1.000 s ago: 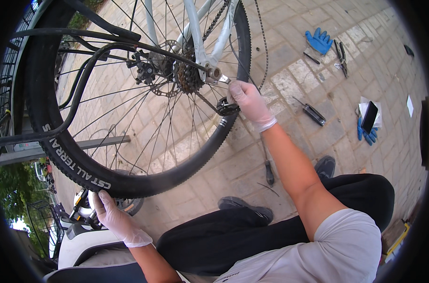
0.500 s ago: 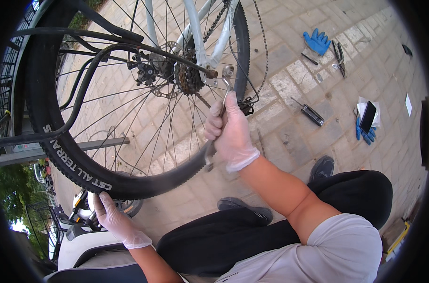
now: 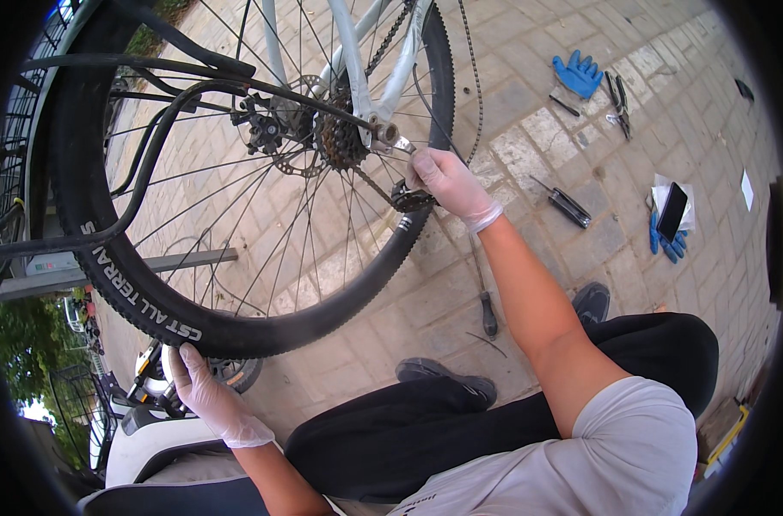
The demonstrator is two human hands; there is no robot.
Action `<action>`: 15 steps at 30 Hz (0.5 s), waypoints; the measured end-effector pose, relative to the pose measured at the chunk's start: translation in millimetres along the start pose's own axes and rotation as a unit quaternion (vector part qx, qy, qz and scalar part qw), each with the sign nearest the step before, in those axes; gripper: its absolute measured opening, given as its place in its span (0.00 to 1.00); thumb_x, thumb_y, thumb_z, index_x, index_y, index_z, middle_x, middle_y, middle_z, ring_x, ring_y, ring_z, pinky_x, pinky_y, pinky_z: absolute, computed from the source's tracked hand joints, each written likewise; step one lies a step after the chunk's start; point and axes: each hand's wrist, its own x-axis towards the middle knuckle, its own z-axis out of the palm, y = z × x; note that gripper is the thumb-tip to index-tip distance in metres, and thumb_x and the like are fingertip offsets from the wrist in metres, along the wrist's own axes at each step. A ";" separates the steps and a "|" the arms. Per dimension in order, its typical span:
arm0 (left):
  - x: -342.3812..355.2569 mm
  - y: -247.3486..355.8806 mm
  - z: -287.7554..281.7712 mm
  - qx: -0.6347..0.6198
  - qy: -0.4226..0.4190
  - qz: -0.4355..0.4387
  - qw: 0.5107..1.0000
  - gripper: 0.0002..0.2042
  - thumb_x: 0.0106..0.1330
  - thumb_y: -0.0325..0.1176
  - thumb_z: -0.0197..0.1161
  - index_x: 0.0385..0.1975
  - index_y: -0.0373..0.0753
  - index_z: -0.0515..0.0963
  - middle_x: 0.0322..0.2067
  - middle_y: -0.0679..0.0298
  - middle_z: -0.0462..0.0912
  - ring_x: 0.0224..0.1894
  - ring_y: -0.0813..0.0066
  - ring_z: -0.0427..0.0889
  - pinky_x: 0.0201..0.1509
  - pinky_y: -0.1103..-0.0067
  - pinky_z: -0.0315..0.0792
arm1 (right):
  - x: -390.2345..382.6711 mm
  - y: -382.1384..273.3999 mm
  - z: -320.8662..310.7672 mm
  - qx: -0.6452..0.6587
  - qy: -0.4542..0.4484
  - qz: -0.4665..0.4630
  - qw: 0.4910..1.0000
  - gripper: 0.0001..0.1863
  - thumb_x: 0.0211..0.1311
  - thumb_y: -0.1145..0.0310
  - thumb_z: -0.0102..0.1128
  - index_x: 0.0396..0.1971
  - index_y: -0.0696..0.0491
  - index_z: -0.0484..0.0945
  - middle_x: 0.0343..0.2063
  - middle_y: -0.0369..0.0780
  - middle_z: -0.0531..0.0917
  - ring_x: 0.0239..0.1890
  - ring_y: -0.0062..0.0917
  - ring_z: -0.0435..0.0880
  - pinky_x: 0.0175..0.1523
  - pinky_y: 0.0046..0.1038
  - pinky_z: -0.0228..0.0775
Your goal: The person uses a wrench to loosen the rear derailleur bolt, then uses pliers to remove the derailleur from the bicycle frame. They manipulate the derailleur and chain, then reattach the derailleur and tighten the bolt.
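Note:
My gloved right hand [image 3: 450,187] is closed round a metal ring spanner [image 3: 404,144], whose ring end sits at the rear axle nut [image 3: 386,133] of a pale bicycle frame [image 3: 400,73]. Most of the spanner is hidden in my fist. Beside the axle are the rusty sprocket cassette [image 3: 341,138] and, lower, the derailleur [image 3: 411,197]. My gloved left hand [image 3: 215,400] reaches up to the bottom of the black rear tyre [image 3: 262,335], its extended fingertips touching the tread without wrapping round it.
A screwdriver [image 3: 488,315] lies on the paving below my right forearm. Farther right lie a folding multi-tool [image 3: 569,208], pliers [image 3: 618,105], a blue glove [image 3: 579,76] and a phone [image 3: 672,211] on another glove. The bicycle chain [image 3: 479,95] hangs loose. My shoes [image 3: 443,378] are near the wheel.
My right hand has moved up and right, and the spanner's ring end has shifted from beside the axle nut onto it. The left hand stays against the tyre.

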 end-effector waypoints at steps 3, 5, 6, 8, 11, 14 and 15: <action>1.0 -1.6 -1.2 0.007 0.007 -0.003 1.000 0.19 0.71 0.36 0.60 0.55 0.32 0.74 0.45 0.64 0.81 0.44 0.79 0.76 0.52 0.81 0.68 | -4.8 -5.4 16.2 0.029 0.056 -0.011 0.998 0.25 0.73 0.47 0.46 0.25 0.54 0.73 0.20 0.31 0.73 0.22 0.14 0.65 0.29 0.19 0.58; 2.1 -3.1 -0.3 0.013 0.008 0.005 1.000 0.21 0.68 0.43 0.63 0.54 0.34 0.75 0.43 0.67 0.81 0.42 0.82 0.75 0.48 0.82 0.65 | -12.3 -20.8 39.2 0.096 0.115 0.042 0.988 0.25 0.72 0.46 0.46 0.23 0.52 0.72 0.17 0.29 0.68 0.18 0.14 0.61 0.24 0.20 0.54; 1.8 -3.4 -0.4 0.016 -0.004 0.014 1.000 0.21 0.68 0.43 0.63 0.54 0.34 0.75 0.43 0.67 0.81 0.43 0.82 0.75 0.48 0.82 0.65 | -16.7 -31.5 55.5 0.145 0.142 0.099 0.974 0.25 0.72 0.46 0.46 0.22 0.50 0.70 0.15 0.29 0.65 0.16 0.14 0.59 0.22 0.21 0.51; 0.8 -4.0 -0.5 0.015 -0.016 0.027 0.999 0.21 0.68 0.42 0.63 0.54 0.33 0.75 0.43 0.66 0.81 0.43 0.82 0.75 0.48 0.82 0.65 | -21.3 -55.7 89.5 0.310 0.199 0.207 0.907 0.25 0.72 0.44 0.46 0.20 0.47 0.67 0.12 0.27 0.58 0.12 0.14 0.52 0.18 0.22 0.42; 0.9 -5.6 1.0 0.018 -0.006 0.019 1.000 0.22 0.69 0.42 0.62 0.55 0.33 0.74 0.43 0.66 0.81 0.43 0.81 0.75 0.48 0.81 0.65 | -17.3 -86.4 114.6 0.519 0.232 0.326 0.755 0.25 0.71 0.41 0.44 0.20 0.44 0.64 0.12 0.27 0.53 0.13 0.17 0.48 0.20 0.24 0.40; 1.5 -5.1 2.2 0.031 0.011 0.005 0.999 0.22 0.70 0.42 0.61 0.56 0.32 0.73 0.44 0.65 0.81 0.43 0.80 0.76 0.49 0.80 0.66 | -14.6 -99.9 118.5 0.566 0.216 0.315 0.731 0.25 0.71 0.40 0.42 0.21 0.44 0.65 0.14 0.28 0.55 0.16 0.19 0.51 0.23 0.24 0.44; 2.2 -4.4 2.4 0.035 0.008 0.013 0.999 0.22 0.70 0.42 0.61 0.57 0.32 0.73 0.44 0.65 0.81 0.43 0.80 0.76 0.49 0.80 0.66 | -15.5 -99.9 115.9 0.574 0.202 0.313 0.729 0.25 0.71 0.40 0.42 0.22 0.44 0.65 0.14 0.28 0.55 0.16 0.19 0.51 0.23 0.24 0.45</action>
